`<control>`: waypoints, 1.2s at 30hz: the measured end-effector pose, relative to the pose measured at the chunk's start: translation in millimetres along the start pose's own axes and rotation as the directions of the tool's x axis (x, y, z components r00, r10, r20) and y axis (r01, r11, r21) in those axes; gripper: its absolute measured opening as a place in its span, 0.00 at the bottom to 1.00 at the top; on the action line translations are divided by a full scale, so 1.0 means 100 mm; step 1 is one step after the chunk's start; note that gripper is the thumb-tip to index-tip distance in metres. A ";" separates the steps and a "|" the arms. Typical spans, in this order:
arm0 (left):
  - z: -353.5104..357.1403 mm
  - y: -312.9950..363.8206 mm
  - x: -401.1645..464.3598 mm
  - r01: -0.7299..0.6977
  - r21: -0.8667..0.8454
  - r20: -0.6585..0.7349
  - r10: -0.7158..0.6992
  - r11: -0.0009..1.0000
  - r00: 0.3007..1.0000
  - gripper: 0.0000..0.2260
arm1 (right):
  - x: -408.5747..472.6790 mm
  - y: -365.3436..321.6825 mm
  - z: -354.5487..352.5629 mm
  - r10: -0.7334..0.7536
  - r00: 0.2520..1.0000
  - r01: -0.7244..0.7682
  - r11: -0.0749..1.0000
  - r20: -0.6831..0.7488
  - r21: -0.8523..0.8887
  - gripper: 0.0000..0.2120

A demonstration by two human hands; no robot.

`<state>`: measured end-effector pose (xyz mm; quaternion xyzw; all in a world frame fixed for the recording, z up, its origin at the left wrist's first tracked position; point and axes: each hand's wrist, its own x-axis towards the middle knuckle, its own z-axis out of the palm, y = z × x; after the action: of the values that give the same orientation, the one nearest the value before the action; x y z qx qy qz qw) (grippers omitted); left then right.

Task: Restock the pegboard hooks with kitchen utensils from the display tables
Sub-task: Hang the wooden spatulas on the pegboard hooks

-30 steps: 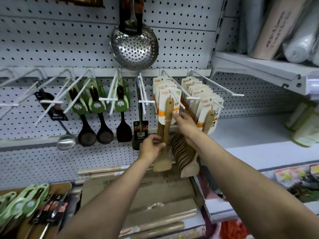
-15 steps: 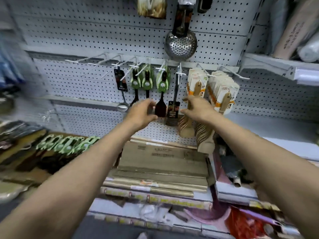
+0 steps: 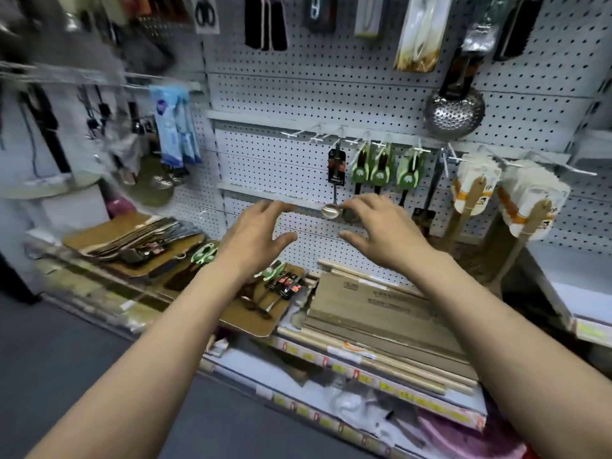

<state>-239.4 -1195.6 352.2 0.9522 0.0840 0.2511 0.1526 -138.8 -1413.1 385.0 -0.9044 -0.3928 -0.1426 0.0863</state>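
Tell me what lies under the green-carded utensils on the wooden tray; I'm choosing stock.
The green-carded utensils rest on the wooden tray beside black-carded utensils. The left forearm covers their middle.

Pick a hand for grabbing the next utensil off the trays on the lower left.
Left, probably. The left hand is open, empty and hovers nearest the trays of utensils. The right hand, also empty, sits further right, in front of the hanging spoon.
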 end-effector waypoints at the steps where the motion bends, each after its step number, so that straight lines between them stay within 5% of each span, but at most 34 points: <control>1: -0.06 -0.15 -0.08 0.006 0.000 -0.014 -0.006 1.000 1.000 0.21 | 0.03 -0.19 0.05 -0.019 1.000 0.019 1.000 0.003 0.005 0.28; 20: -1.91 -3.58 -0.61 0.126 0.138 -0.045 -0.121 0.982 0.992 0.22 | 1.75 -3.69 0.72 -0.149 0.989 0.148 0.971 -0.007 0.185 0.28; 36: -2.18 -6.06 0.75 0.218 0.151 -0.110 -0.202 0.964 0.973 0.20 | 4.49 -5.06 1.87 -0.284 0.959 0.270 0.915 0.005 0.301 0.26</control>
<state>-334.9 -554.0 364.9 0.9342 0.2117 0.2704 0.0964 -183.0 -713.2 376.4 -0.8195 -0.5358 -0.0708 0.1906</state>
